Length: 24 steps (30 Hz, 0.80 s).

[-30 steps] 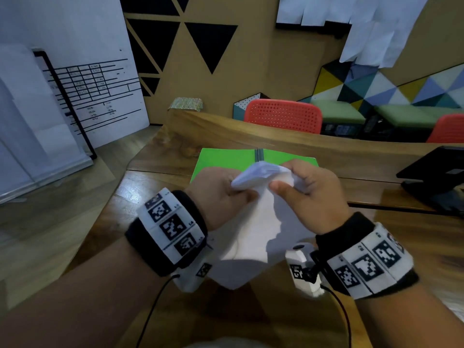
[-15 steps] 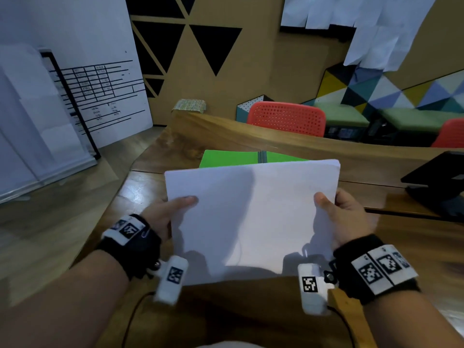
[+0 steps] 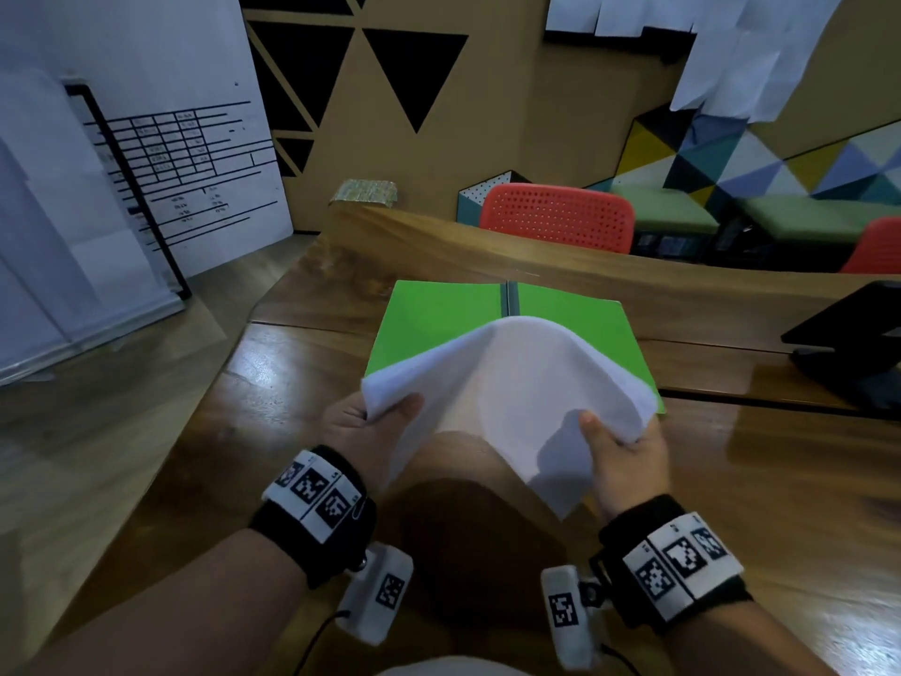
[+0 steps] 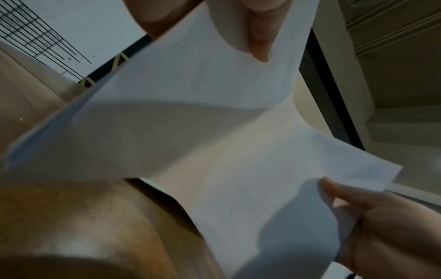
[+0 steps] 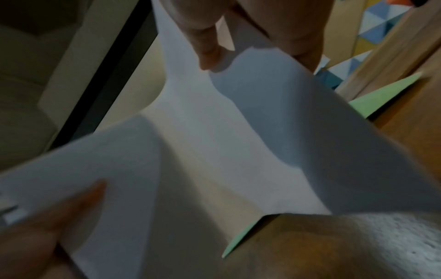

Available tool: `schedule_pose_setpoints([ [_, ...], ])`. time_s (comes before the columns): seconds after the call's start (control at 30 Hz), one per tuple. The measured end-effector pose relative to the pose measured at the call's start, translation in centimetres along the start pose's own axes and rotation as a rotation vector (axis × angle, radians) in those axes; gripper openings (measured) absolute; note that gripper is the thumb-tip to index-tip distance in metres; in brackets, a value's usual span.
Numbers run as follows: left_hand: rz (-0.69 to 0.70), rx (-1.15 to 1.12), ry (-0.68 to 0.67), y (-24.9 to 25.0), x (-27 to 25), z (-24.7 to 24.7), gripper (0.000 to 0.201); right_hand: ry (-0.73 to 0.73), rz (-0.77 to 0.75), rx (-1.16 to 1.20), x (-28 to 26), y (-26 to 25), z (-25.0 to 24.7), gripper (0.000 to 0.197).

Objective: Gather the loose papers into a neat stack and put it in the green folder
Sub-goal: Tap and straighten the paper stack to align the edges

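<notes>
Both hands hold a stack of white papers (image 3: pixel 512 387) above the wooden table, bowed upward into an arch. My left hand (image 3: pixel 375 422) pinches its left edge and my right hand (image 3: pixel 614 441) pinches its right edge, thumbs on top. The green folder (image 3: pixel 439 319) lies open and flat on the table just beyond the papers, its near part hidden by them. In the left wrist view the papers (image 4: pixel 214 132) fill the frame with my right hand (image 4: pixel 372 217) at the far side. In the right wrist view the papers (image 5: pixel 214 151) bend between both hands, and a green folder corner (image 5: pixel 381 96) shows.
The wooden table (image 3: pixel 273 431) has its left edge close to my left arm. A black stand (image 3: pixel 848 344) sits at the right. Red chairs (image 3: pixel 556 217) stand beyond the far edge. A whiteboard (image 3: pixel 146 153) leans on the left.
Half a second ago the papers were held flat and wide; now my hands have moved closer together and forward, bowing the stack upward over the folder's near edge.
</notes>
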<state>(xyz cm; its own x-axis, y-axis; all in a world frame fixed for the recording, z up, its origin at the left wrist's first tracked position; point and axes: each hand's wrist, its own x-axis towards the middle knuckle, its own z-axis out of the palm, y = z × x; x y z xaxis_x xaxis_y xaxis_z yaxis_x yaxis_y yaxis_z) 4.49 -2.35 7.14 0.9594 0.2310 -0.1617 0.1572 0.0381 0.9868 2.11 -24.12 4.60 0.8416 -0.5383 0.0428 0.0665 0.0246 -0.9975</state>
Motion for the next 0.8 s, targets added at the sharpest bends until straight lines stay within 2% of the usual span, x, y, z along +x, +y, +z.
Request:
schedule_pose_setpoints([
  [0.1,-0.021,0.073,-0.032,-1.6,0.9,-0.1,0.011,0.0,0.04,-0.057,-0.2,1.2,0.2,0.034],
  [0.17,-0.004,0.148,-0.075,-2.1,1.4,-0.6,0.009,-0.004,0.092,-0.045,-0.3,1.3,0.1,0.031],
  [0.27,0.038,0.04,-0.059,-1.7,1.5,-1.1,0.012,0.015,0.132,0.001,0.1,0.7,-0.3,0.013],
  [0.33,0.06,-0.029,-0.009,-1.5,1.9,-1.2,0.02,0.032,0.148,0.014,0.6,0.2,-0.5,0.017],
  [0.43,0.015,-0.106,0.035,-1.2,2.7,-1.0,0.014,0.046,0.154,0.048,1.2,-0.8,-0.4,0.017],
  [0.5,0.017,-0.106,0.014,-0.9,2.8,-0.9,0.016,0.052,0.138,0.036,1.5,-1.5,-0.4,0.024],
  [0.57,0.026,-0.099,-0.01,-0.7,2.6,-0.9,0.015,0.077,0.147,0.045,2.0,-1.2,-0.6,0.02],
  [0.63,0.035,-0.116,-0.023,-0.7,2.6,-1.0,0.024,0.074,0.187,0.071,2.3,-0.9,-0.6,0.017],
  [0.73,0.05,-0.108,-0.035,-0.5,2.7,-1.1,0.036,0.091,0.263,0.09,2.7,-0.4,-0.8,0.03],
  [0.8,0.047,-0.111,-0.04,-0.5,2.8,-1.0,0.036,0.08,0.266,0.092,3.0,-0.3,-0.8,0.024],
])
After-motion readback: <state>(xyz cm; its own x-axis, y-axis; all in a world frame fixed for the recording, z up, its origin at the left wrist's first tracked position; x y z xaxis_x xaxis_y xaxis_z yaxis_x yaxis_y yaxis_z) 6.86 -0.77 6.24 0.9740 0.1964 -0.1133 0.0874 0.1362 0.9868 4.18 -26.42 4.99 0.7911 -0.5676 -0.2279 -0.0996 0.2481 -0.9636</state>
